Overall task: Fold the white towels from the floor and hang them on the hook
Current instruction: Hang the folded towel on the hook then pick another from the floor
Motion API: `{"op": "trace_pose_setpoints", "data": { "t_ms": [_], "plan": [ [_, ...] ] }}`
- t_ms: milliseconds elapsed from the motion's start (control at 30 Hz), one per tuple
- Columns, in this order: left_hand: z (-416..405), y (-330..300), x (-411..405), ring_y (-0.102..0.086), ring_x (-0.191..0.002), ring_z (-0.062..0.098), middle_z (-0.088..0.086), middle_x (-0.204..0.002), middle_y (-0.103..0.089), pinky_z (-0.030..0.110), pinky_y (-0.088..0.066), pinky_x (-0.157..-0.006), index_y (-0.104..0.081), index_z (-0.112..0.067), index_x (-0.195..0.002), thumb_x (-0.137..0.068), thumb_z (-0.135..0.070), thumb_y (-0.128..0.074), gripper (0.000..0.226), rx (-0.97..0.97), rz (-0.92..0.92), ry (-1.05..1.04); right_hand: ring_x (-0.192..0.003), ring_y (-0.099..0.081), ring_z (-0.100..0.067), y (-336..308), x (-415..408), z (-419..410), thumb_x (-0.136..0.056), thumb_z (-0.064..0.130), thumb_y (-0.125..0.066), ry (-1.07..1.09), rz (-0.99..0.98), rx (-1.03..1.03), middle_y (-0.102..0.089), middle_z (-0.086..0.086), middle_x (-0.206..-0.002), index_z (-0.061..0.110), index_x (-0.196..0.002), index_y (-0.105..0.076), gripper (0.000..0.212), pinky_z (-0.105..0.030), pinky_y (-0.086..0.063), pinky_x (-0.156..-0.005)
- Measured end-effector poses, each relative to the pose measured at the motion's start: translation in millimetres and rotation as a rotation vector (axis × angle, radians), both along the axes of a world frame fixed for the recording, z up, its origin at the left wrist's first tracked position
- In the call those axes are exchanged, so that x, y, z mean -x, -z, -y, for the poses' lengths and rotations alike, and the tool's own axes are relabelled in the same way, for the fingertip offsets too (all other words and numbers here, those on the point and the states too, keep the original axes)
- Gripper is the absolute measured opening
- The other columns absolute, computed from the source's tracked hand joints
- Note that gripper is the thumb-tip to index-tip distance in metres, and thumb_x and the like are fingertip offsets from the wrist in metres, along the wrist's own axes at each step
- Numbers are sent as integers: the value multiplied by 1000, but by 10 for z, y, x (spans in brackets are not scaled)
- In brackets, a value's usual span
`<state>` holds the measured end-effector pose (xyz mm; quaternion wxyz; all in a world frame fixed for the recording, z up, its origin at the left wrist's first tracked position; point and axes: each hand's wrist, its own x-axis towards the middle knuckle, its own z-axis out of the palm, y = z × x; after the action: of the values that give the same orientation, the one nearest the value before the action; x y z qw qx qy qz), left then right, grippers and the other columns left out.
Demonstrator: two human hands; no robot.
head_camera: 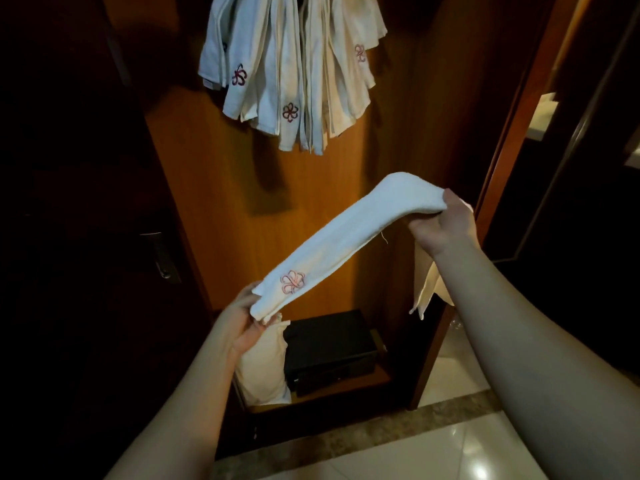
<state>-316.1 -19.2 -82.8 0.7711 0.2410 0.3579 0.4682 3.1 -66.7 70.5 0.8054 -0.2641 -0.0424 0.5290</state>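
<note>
White towel [346, 237] folded into a long strip — pink flower embroidery near its lower end — left hand [239, 323] and right hand [443, 223] pinching opposite ends.

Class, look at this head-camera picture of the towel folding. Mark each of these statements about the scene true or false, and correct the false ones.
1. Both hands hold one folded towel: left hand at the low end, right hand at the high end. True.
2. The held towel is plain. False: a pink flower emblem shows near its lower end.
3. Several hanging towels are already up above. True.
4. The black box sits on the tiled floor. False: it sits inside the wooden cupboard.
</note>
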Motion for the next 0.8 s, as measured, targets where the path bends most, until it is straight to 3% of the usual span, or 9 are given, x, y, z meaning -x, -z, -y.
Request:
{"op": "trace_pose_setpoints", "data": {
  "t_ms": [100,200,300,467,533,600,667,733,800],
  "plan": [
    [47,197,-277,-67,-92,36,28,-122,-61,39,-54,-64,-57,-11,-121,-88,14,-47,43,92,-144,-38,-108,-69,-40,-142,207,10,-106,22,-49,-38,-27,-4,-66,-22,-125,5,-141,-44,39,-56,-55,-92],
    [104,317,-537,-66,-84,32,24,-116,-64,36,-53,-57,-56,-12,-121,-91,14,-46,41,154,-197,-28,-111,-66,-39,-278,406,31,-109,24,-41,-93,-32,-36,-66,-23,-126,4,-143,-43,39,-53,-57,-76],
    [127,321,-723,-70,-82,32,21,-102,-70,33,-56,-53,-56,-8,-124,-88,15,-55,42,157,-243,-13,-116,-62,-40,-425,569,61,-110,25,-35,-138,8,-82,-64,-22,-129,3,-145,-44,42,-54,-51,-87],
    [166,59,-953,-66,-97,25,13,-102,-71,37,-55,-75,-57,-9,-119,-90,-4,-66,31,93,-510,-58,-110,-63,-40,-710,737,81,-108,23,-39,-149,58,-168,-63,-22,-129,3,-143,-46,41,-54,-52,-80],
    [257,-185,-969,-65,-97,23,8,-108,-67,37,-53,-73,-57,-21,-114,-96,-19,-59,18,-19,-603,-204,-114,-62,-41,-802,776,72,-106,23,-44,-164,90,-207,-62,-23,-129,4,-141,-45,40,-56,-51,-87],
    [435,-530,-963,-68,-78,11,-3,-88,-68,29,-53,-58,-60,-32,-100,-95,-37,-53,10,-275,-520,-336,-112,-61,-41,-881,832,54,-104,25,-50,-178,128,-220,-60,-22,-126,8,-140,-41,41,-57,-52,-83],
    [652,-931,-997,-63,-63,9,-4,-70,-62,21,-52,-54,-63,-32,-77,-94,-50,-47,29,-517,-370,-316,-114,-59,-41,-947,904,29,-102,25,-55,-197,202,-212,-57,-22,-130,11,-146,-35,50,-56,-53,-78],
    [816,-1287,-1068,-65,-71,14,0,-74,-67,20,-53,-64,-68,-30,-78,-98,-57,-38,45,-672,-254,-235,-119,-56,-41,-1026,981,5,-102,26,-55,-222,297,-205,-55,-22,-135,10,-150,-33,55,-55,-55,-77],
    [850,-1525,-1154,-68,-96,16,3,-100,-74,25,-52,-81,-69,-29,-101,-98,-66,-24,59,-737,-227,-152,-123,-54,-42,-1111,1044,-9,-103,27,-54,-245,372,-215,-52,-23,-139,8,-151,-32,57,-56,-55,-84]
  ]
}}
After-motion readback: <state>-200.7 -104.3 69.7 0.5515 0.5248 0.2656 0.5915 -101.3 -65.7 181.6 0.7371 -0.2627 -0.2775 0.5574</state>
